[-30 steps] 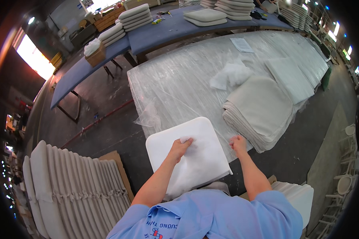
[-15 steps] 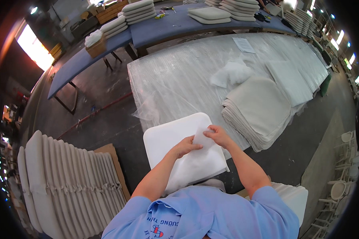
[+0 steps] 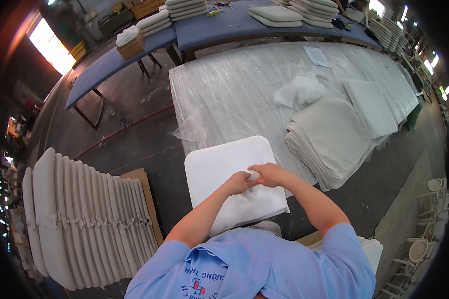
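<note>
dark floor [image 3: 159,159], one white panel [image 3: 219,169], left hand [image 3: 237,183], right hand [image 3: 269,175], two grips closed around one white wad [image 3: 254,176]

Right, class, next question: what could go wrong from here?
The small white piece between the left-hand grip and right-hand grip could slip. The white panel beneath might shift, since neither grip holds its edges. Loose plastic film nearby might catch on the panel's corner.

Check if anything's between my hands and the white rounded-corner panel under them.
Nothing visible blocks your left hand or right hand from the white rounded-corner panel; only the small white piece they hold is there, over its right part. Contact with the panel can't be told.
</note>
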The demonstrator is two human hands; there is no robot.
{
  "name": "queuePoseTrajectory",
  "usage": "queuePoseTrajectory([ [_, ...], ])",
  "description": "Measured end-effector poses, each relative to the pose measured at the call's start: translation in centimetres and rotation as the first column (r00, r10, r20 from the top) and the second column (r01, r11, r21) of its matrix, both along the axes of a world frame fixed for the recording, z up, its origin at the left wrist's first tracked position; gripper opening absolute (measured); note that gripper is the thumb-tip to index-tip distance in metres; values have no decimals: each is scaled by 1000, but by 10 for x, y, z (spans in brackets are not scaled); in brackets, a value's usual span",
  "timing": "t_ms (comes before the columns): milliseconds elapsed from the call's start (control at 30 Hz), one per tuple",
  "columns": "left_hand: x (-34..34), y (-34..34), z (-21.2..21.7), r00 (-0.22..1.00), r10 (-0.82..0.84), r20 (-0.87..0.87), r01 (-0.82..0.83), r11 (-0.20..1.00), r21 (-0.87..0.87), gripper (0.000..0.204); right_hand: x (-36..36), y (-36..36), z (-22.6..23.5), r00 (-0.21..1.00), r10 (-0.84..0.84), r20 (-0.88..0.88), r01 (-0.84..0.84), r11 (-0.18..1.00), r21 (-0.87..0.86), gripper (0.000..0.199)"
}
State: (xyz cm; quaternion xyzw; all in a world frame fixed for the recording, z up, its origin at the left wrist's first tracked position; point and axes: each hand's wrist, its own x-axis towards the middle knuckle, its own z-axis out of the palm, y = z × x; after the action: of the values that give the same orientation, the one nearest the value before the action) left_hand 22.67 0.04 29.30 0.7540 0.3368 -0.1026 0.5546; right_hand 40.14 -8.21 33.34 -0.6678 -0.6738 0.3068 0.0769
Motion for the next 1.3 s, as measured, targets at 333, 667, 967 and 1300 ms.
queuePoseTrajectory([
  [333,-10,-6,-25,998,58,24,-60,993,101,32,-9,1,-16,992,103,79,-81,967,-243,29],
  [667,-10,-13,-30,945,316,79,-321,946,52,30,85,-52,-91,779,-616,115,626,772,-108,26],
  [967,-27,-24,-15,993,53,107,-42,994,-103,80,70,-78,-31,-306,-780,-546,371,431,-823,27],
  [1300,0,-17,-37,945,294,142,-174,820,-545,22,22,-96,-46,-65,-762,-644,490,538,-686,25],
])
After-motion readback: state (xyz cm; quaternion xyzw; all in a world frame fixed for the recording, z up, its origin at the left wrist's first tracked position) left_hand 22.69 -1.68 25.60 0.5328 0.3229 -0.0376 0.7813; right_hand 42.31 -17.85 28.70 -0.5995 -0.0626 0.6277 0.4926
